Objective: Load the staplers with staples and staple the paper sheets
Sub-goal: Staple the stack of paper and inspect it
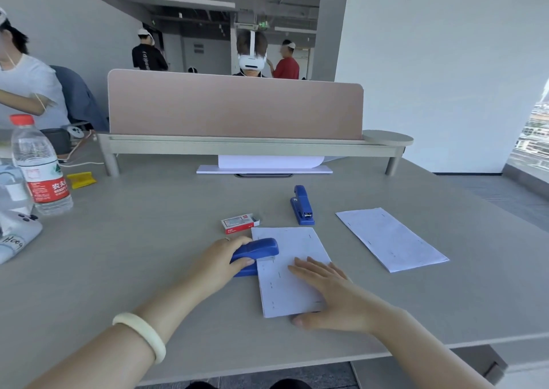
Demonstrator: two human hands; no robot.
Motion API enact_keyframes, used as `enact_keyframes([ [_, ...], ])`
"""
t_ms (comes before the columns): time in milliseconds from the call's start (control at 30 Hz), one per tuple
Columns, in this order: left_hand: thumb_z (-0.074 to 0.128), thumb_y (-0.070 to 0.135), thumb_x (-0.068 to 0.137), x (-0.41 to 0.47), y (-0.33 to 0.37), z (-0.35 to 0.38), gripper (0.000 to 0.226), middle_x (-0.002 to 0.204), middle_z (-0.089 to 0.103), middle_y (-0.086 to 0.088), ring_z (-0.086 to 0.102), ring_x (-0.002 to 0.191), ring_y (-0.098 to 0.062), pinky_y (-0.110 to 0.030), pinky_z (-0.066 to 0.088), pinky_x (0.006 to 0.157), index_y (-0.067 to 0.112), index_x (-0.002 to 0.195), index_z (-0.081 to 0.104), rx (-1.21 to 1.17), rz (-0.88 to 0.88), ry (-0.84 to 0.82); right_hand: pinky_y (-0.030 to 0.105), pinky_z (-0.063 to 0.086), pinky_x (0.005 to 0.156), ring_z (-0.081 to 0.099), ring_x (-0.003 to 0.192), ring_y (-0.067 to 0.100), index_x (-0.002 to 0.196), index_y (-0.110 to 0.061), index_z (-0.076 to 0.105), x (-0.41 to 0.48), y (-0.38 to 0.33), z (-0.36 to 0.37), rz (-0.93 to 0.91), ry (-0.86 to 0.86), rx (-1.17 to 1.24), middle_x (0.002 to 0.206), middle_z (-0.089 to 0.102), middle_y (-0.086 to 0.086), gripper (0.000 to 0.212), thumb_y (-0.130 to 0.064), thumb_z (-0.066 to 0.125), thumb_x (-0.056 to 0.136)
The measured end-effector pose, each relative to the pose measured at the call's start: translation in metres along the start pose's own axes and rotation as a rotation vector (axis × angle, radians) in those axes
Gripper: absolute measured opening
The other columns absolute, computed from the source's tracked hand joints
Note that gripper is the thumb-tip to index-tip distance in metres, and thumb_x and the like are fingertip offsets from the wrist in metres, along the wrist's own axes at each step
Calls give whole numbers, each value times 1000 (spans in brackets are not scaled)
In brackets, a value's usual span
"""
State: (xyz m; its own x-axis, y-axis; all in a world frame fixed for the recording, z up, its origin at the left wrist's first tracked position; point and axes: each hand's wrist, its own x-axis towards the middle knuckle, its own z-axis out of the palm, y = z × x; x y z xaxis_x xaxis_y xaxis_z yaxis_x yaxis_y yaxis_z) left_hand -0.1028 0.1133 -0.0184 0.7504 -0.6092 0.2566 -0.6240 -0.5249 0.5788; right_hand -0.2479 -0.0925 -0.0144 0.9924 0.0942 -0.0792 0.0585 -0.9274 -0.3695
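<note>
Paper sheets [286, 272] lie flat on the counter [148, 240] at the centre of the work area; this stack serves as the landmark below. The sheets are judged light, thin and flexible, and likely to slide on the smooth counter unless pressed down. Hold them by flat palm pressure, not by pinching.

The right hand [329, 295] rests palm-down on the near right part of the stack, fingers [306, 265] extended and spread, gripping nothing; the thumb lies at the near edge of the stack.

The stapler [255, 255] sits at the left edge of the stack, its nose overlapping the paper margin. It is judged rigid, hard-shelled and moderately heavy for its size; press on the top cover near the nose. The left hand [225, 258] is wrapped over its rear, fingers curled on the far side and the thumb on the near side, closed on the body.

A second stapler [302, 206] lies beyond the far right corner of the stack, untouched. A staple box [240, 223] lies just beyond the far left corner. A second paper set [392, 238] lies to the right of the stack, well apart from both hands.
</note>
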Motion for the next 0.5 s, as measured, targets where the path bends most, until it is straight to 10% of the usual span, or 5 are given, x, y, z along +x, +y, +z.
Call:
enact_keyframes([
  [233, 57, 25, 86, 1, -4, 2, 23, 102, 63, 1, 56, 90, -16, -28, 42, 76, 24, 109, 56, 17, -5, 22, 34, 13, 120, 14, 146, 10, 146, -34, 23, 3, 3, 4, -93, 78, -152, 156, 20, -14, 72, -47, 25, 76],
  [500, 58, 24, 85, -6, -22, -12, 34, 115, 62, 1, 56, 104, -19, -35, 46, 89, 27, 118, 53, 94, -89, 104, 18, 26, 110, 35, 132, -3, 132, -37, 48, 4, 11, -1, -20, 184, 55, 137, 47, -24, 55, -5, 36, 90],
])
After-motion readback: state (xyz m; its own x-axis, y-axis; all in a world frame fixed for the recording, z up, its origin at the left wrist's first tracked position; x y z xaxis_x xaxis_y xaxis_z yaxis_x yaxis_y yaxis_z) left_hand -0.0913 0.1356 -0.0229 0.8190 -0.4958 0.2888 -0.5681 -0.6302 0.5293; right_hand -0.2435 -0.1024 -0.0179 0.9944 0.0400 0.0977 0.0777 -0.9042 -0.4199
